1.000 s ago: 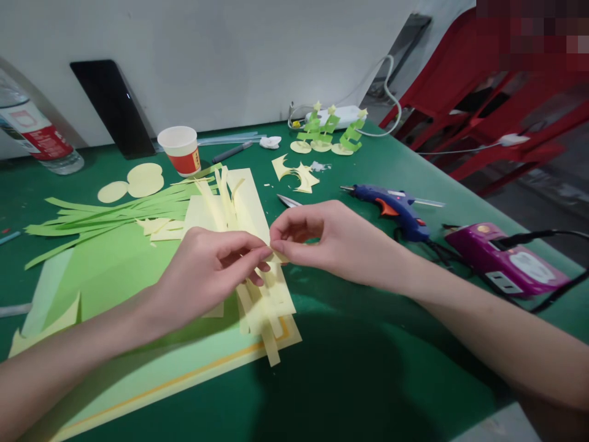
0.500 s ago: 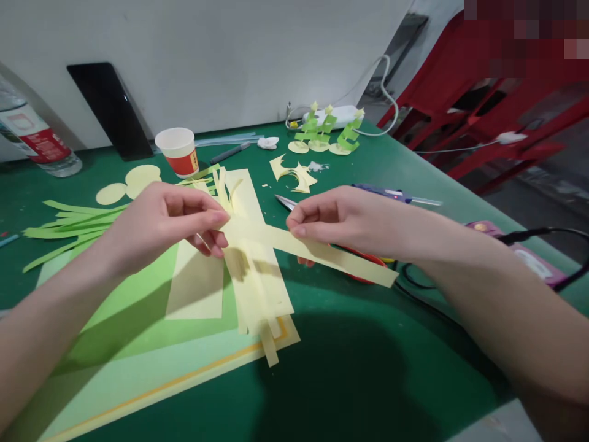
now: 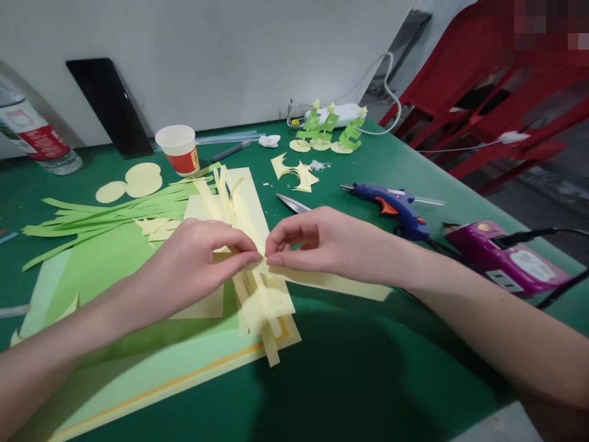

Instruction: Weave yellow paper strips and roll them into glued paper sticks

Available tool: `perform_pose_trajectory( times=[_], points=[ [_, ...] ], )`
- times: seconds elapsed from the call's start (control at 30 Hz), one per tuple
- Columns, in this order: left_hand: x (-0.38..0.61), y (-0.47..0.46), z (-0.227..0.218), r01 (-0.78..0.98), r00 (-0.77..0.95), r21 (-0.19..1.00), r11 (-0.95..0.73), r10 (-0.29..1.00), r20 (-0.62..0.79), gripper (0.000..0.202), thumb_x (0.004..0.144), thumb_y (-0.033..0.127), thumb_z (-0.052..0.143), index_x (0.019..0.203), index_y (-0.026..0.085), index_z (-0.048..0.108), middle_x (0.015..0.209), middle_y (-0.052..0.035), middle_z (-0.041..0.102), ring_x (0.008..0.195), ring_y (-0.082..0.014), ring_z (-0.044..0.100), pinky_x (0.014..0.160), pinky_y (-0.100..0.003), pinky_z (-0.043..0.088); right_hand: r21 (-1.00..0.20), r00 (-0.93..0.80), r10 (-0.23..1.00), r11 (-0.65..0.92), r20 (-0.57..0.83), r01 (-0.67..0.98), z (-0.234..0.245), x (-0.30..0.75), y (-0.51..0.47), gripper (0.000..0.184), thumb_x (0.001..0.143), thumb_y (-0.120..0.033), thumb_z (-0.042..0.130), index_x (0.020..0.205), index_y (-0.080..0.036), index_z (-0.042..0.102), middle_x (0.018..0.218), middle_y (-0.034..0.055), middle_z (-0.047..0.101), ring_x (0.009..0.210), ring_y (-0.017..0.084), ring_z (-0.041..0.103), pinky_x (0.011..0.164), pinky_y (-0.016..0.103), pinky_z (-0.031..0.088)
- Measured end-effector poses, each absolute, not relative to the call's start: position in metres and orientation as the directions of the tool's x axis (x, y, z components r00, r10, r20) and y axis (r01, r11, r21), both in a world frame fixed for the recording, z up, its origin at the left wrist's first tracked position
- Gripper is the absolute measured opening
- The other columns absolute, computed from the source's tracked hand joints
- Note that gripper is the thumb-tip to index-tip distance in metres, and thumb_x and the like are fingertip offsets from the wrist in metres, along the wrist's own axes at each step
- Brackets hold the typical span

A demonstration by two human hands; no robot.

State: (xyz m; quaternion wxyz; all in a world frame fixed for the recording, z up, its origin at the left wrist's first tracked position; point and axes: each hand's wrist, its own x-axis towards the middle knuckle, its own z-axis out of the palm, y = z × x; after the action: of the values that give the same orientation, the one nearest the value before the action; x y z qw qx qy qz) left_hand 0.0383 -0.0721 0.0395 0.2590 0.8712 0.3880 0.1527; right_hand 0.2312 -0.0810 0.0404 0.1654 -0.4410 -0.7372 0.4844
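Both forearms come in from the bottom corners and the hands meet at centre, fingertips almost touching. Left hand [image 3: 197,265] palm down, thumb and forefinger pinched on one end of the yellow paper strip [image 3: 340,283]; right hand [image 3: 322,244] pinched on the same strip just beside it, other fingers curled. The strip is pale yellow, flat and long, and runs right from the pinch under the right wrist, just above the bench [image 3: 368,374]. Directly under the hands lies a pile of yellow strips [image 3: 260,304] on a green sheet [image 3: 105,270], which partly hides the pinched end. Green strips [image 3: 101,216] fan out to the left, with yellow circles [image 3: 131,183] and a paper cup [image 3: 178,149] behind. Scissors [image 3: 294,204] are partly hidden behind the right hand. Glue gun [image 3: 396,205] and a purple device [image 3: 506,261] sit to the right, small paper trees [image 3: 326,130] at the far edge.
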Motion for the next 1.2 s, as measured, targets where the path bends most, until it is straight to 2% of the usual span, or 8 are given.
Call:
perform_pose_trajectory(
  times=[0.13, 0.37, 0.63, 0.8, 1.0, 1.07, 1.13, 1.2],
  points=[
    [0.038, -0.071, 0.045, 0.589, 0.612, 0.672, -0.448, 0.791, -0.009, 0.018, 0.08, 0.031, 0.054, 0.073, 0.024, 0.069, 0.073, 0.0049, 0.07, 0.059, -0.01, 0.059, 0.05, -0.016, 0.042, -0.847, -0.522, 0.844, 0.185, -0.123, 0.498, 0.04, 0.232, -0.081, 0.014, 0.073, -0.028, 0.059, 0.075, -0.016, 0.067, 0.065, -0.0017, 0.063, 0.056, 0.007, 0.052, 0.05, 0.02, 0.037],
    [0.033, -0.065, 0.049, 0.596, 0.612, 0.661, -0.455, 0.791, -0.006, 0.017, 0.078, 0.033, 0.058, 0.07, 0.026, 0.07, 0.064, 0.0066, 0.067, 0.05, -0.0076, 0.054, 0.052, -0.015, 0.043, -0.847, -0.526, 0.835, 0.155, -0.163, 0.509, 0.042, 0.235, -0.077, 0.013, 0.073, -0.025, 0.058, 0.071, -0.017, 0.069, 0.062, -0.0019, 0.063, 0.055, 0.007, 0.051, 0.049, 0.019, 0.039],
    [0.019, -0.046, 0.058, 0.636, 0.545, 0.67, -0.384, 0.837, -0.037, 0.013, 0.069, 0.035, 0.067, 0.065, 0.024, 0.071, 0.056, 0.0067, 0.066, 0.051, -0.0081, 0.055, 0.047, -0.014, 0.038, -0.803, -0.573, 0.788, 0.182, -0.226, 0.568, 0.056, 0.259, -0.071, 0.015, 0.073, -0.031, 0.061, 0.065, -0.022, 0.069, 0.05, -0.0047, 0.054, 0.042, 0.004, 0.04, 0.036, 0.018, 0.027],
    [0.008, -0.039, 0.061, 0.651, 0.418, 0.703, -0.288, 0.909, -0.015, 0.014, 0.068, 0.031, 0.069, 0.064, 0.017, 0.069, 0.051, 0.0062, 0.064, 0.05, -0.0058, 0.051, 0.044, -0.013, 0.034, -0.751, -0.628, 0.689, 0.184, -0.362, 0.635, 0.068, 0.284, -0.064, 0.016, 0.072, -0.029, 0.062, 0.062, -0.02, 0.07, 0.049, -0.0059, 0.057, 0.04, 0.001, 0.044, 0.037, 0.017, 0.027],
    [0.005, -0.031, 0.055, 0.672, 0.47, 0.669, -0.318, 0.881, -0.054, 0.02, 0.069, 0.039, 0.066, 0.067, 0.019, 0.07, 0.056, 0.0037, 0.067, 0.055, -0.0092, 0.056, 0.046, -0.014, 0.037, -0.681, -0.642, 0.538, 0.161, -0.546, 0.714, 0.082, 0.309, -0.066, 0.016, 0.062, -0.025, 0.064, 0.054, -0.013, 0.068, 0.05, -0.0082, 0.062, 0.05, -0.001, 0.053, 0.051, 0.016, 0.035],
    [0.011, -0.036, 0.054, 0.652, 0.508, 0.667, -0.362, 0.861, -0.029, 0.016, 0.069, 0.037, 0.066, 0.067, 0.022, 0.07, 0.059, 0.0042, 0.068, 0.056, -0.0101, 0.058, 0.048, -0.015, 0.04, -0.692, -0.558, 0.734, 0.169, -0.387, 0.702, 0.083, 0.303, -0.069, 0.016, 0.062, -0.028, 0.065, 0.055, -0.015, 0.069, 0.052, -0.0078, 0.063, 0.051, 0.0, 0.055, 0.052, 0.017, 0.036],
    [0.019, -0.045, 0.052, 0.624, 0.528, 0.659, -0.419, 0.849, 0.04, 0.013, 0.072, 0.034, 0.065, 0.068, 0.023, 0.07, 0.064, 0.0049, 0.069, 0.057, -0.0098, 0.059, 0.051, -0.016, 0.043, -0.73, -0.358, 0.933, 0.216, -0.042, 0.648, 0.08, 0.288, -0.073, 0.016, 0.07, -0.03, 0.062, 0.063, -0.019, 0.071, 0.06, -0.0048, 0.066, 0.056, 0.004, 0.058, 0.054, 0.018, 0.04],
    [0.028, -0.058, 0.05, 0.582, 0.54, 0.674, -0.456, 0.836, 0.1, 0.012, 0.076, 0.031, 0.062, 0.069, 0.023, 0.069, 0.068, 0.0057, 0.07, 0.059, -0.0086, 0.06, 0.053, -0.014, 0.044, -0.747, -0.231, 0.954, 0.294, 0.191, 0.596, 0.072, 0.267, -0.078, 0.011, 0.071, -0.029, 0.063, 0.071, -0.02, 0.07, 0.067, -0.0035, 0.068, 0.057, 0.006, 0.057, 0.051, 0.019, 0.042]
  ],
)
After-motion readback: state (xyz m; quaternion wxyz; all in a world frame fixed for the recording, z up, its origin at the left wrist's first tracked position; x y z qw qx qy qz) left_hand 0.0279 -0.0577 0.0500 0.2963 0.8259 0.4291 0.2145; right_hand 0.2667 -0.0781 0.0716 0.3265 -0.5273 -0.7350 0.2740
